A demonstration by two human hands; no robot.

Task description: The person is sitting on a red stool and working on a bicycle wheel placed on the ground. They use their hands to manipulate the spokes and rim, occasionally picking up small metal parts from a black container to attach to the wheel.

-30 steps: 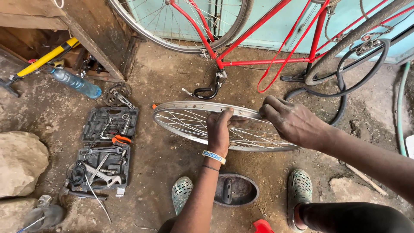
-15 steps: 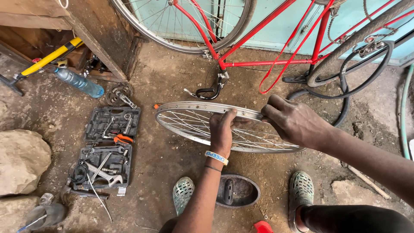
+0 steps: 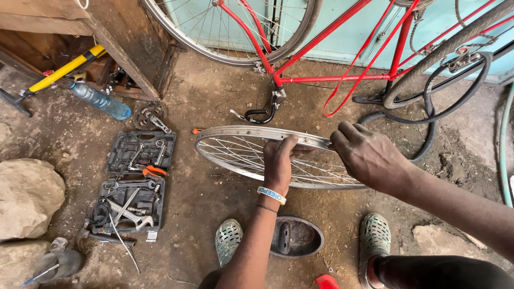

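Two hands (image 3: 279,160) on bare wheel rim (image 3: 230,134)

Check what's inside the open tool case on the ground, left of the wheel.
The open tool case holds wrenches and other metal tools in moulded slots, plus orange-handled pliers at the hinge. Anything beneath the tools is hidden. Both hands are on the bare wheel rim, not the case.

Bare forearms; white wristband (image 3: 271,195); perforated, perhaps grey-green clogs (image 3: 229,242).

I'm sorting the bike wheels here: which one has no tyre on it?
The bare silver spoked rim held flat by both hands; the wheel on the red bicycle wears its tyre.
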